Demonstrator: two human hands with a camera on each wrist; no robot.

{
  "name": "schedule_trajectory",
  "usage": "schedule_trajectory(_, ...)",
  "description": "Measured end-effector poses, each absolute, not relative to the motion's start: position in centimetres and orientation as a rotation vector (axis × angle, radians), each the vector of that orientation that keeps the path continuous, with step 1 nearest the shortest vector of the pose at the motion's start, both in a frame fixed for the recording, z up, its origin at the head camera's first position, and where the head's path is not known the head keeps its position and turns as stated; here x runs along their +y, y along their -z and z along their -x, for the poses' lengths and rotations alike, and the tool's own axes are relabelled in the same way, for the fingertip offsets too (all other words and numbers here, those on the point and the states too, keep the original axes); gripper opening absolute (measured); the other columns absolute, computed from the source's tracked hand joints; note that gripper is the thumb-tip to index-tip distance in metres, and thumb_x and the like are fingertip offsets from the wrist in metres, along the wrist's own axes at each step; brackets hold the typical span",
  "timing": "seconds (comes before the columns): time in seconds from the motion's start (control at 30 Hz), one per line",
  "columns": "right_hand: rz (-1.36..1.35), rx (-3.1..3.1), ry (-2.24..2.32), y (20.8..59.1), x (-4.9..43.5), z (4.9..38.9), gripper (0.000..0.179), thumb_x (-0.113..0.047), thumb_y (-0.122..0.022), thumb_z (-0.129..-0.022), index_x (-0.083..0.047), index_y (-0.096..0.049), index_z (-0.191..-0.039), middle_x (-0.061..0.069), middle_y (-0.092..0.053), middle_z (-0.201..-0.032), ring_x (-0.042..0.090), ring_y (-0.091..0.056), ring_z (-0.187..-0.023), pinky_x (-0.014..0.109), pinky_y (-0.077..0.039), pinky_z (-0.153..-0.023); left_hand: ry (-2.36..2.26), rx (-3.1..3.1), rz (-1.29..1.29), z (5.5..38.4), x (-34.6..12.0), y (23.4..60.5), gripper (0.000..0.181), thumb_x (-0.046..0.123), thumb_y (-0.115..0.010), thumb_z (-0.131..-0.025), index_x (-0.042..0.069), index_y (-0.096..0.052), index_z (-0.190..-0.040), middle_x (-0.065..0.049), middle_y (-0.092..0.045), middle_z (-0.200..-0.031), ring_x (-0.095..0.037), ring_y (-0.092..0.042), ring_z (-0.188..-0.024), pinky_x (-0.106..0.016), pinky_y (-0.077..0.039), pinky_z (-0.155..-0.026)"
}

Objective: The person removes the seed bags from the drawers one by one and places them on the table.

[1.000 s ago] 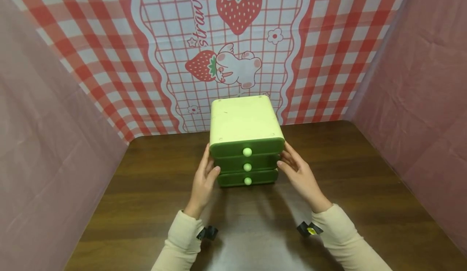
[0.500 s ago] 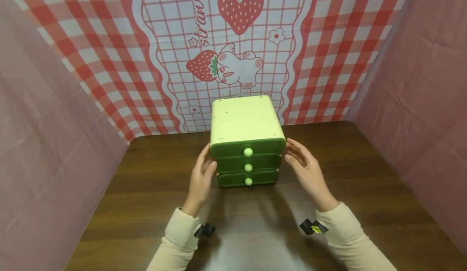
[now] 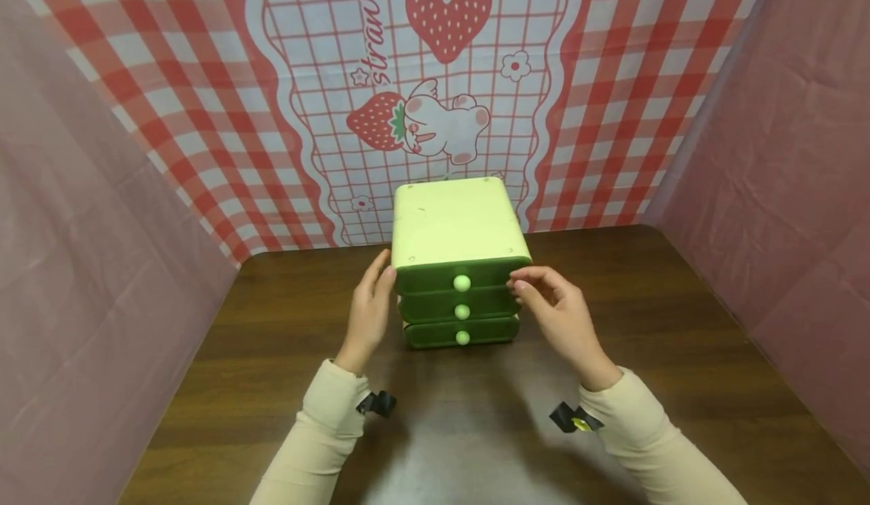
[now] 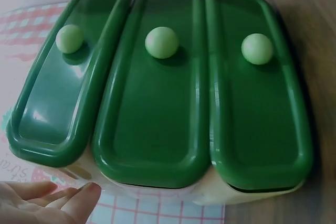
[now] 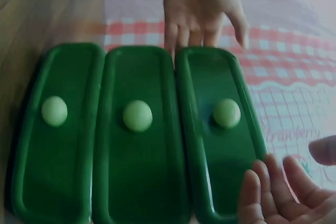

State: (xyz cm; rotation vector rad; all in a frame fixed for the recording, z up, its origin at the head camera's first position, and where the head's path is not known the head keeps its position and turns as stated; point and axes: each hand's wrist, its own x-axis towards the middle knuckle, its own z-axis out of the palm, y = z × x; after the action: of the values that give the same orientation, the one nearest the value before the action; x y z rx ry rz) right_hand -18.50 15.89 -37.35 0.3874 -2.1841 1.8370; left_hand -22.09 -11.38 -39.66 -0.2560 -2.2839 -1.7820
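Note:
A small drawer cabinet [image 3: 455, 222] with a pale yellow-green top and three dark green drawer fronts stands on the table. Each front carries a round light green knob: top [image 3: 462, 283], middle [image 3: 462, 312] and bottom [image 3: 463, 337]. My left hand [image 3: 368, 316] rests along the cabinet's left side near the top drawer, fingers fairly straight; in the left wrist view the fingers [image 4: 89, 195] lie beside the casing. My right hand [image 3: 564, 324] is at the right end of the top drawer front, fingers loosely bent with nothing held. All three drawers look pushed in.
A brown wood-grain table [image 3: 285, 384] lies under the cabinet. Behind it hangs a red-and-white checked cloth [image 3: 618, 112] with strawberry prints. Pink cloths flank the left [image 3: 88, 263] and right [image 3: 775, 188] sides.
My right hand moved off the cabinet's right side, then back inward to the front of the top drawer. My left hand slid slightly up along the left side. The cabinet stayed put.

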Motion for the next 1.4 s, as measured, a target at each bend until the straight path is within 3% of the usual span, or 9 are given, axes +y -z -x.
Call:
schedule_trajectory(0.13, -0.477, -2.331, -1.851, 37.7, 14.6, 18.9, 0.028, -0.018, -0.057, -0.1, 0.007, -0.066, -0.11, 0.019, -0.071, -0.103, 0.015, -0.068, -0.09, 0.031, -0.059, -0.079, 1.81, -2.314, 0.211, 23.2, -11.3, 38.8, 0.059, 0.043, -0.039, -0.105, 0.009, -0.034, -0.153, -0.01, -0.035, -0.158, -0.027, -0.032, -0.146, -0.045, -0.026, -0.121)
schedule_trajectory(0.23, -0.465, -2.44, -1.884, 38.2, 13.7, 19.5, 0.032, -0.023, -0.056, -0.101, 0.006, -0.067, -0.11, 0.021, -0.072, -0.102, 0.022, -0.07, -0.089, 0.034, -0.059, -0.078, 1.869, -2.333, 0.16, 24.0, -11.2, 38.5, 0.063, 0.048, -0.041, -0.102, 0.011, -0.034, -0.153, -0.008, -0.035, -0.158, -0.026, -0.029, -0.147, -0.044, -0.024, -0.121)
schedule_trajectory(0.6, -0.333, -2.499, -2.132, 39.2, 11.0, 21.1, 0.048, -0.037, -0.051, -0.102, 0.006, -0.068, -0.115, 0.017, -0.075, -0.098, 0.027, -0.072, -0.089, 0.03, -0.06, -0.074, 2.162, -2.193, 0.05, 25.1, -10.8, 38.5, 0.067, 0.041, -0.051, -0.1, 0.003, -0.032, -0.152, -0.012, -0.032, -0.159, -0.028, -0.029, -0.147, -0.047, -0.026, -0.12)
schedule_trajectory(0.93, -0.159, -2.405, -2.284, 39.0, 10.2, 21.7, 0.05, -0.039, -0.053, -0.1, 0.006, -0.07, -0.109, 0.007, -0.076, -0.083, 0.015, -0.071, -0.073, 0.045, -0.06, -0.077, 2.263, -2.109, 0.082, 24.9, -10.7, 38.8, 0.064, 0.038, -0.051, -0.101, 0.005, -0.033, -0.152, -0.012, -0.034, -0.158, -0.029, -0.038, -0.14, -0.048, -0.032, -0.117)
schedule_trajectory(1.0, -0.137, -2.39, -2.305, 39.0, 10.1, 21.7, 0.05, -0.039, -0.054, -0.1, 0.007, -0.07, -0.109, 0.005, -0.075, -0.081, 0.014, -0.071, -0.072, 0.044, -0.06, -0.076, 2.281, -2.091, 0.102, 24.9, -10.7, 38.8, 0.064, 0.037, -0.051, -0.101, 0.003, -0.032, -0.152, -0.014, -0.033, -0.158, -0.03, -0.033, -0.144, -0.049, -0.031, -0.117)
schedule_trajectory(1.23, -0.107, -2.355, -2.351, 38.9, 10.1, 21.7, 0.05, -0.04, -0.057, -0.099, 0.007, -0.07, -0.109, 0.003, -0.074, -0.077, 0.012, -0.07, -0.069, 0.036, -0.061, -0.071, 2.322, -2.06, 0.107, 25.0, -10.6, 38.9, 0.064, 0.036, -0.051, -0.101, 0.004, -0.033, -0.152, -0.012, -0.033, -0.158, -0.028, -0.034, -0.145, -0.046, -0.031, -0.118)
schedule_trajectory(1.4, -0.106, -2.356, -2.349, 39.1, 10.1, 21.7, 0.052, -0.042, -0.059, -0.097, 0.007, -0.07, -0.108, 0.004, -0.075, -0.079, 0.012, -0.071, -0.07, 0.032, -0.061, -0.069, 2.378, -2.014, 0.119, 25.1, -10.7, 38.9, 0.063, 0.033, -0.051, -0.101, 0.002, -0.032, -0.152, -0.013, -0.035, -0.157, -0.029, -0.041, -0.14, -0.043, -0.038, -0.114)
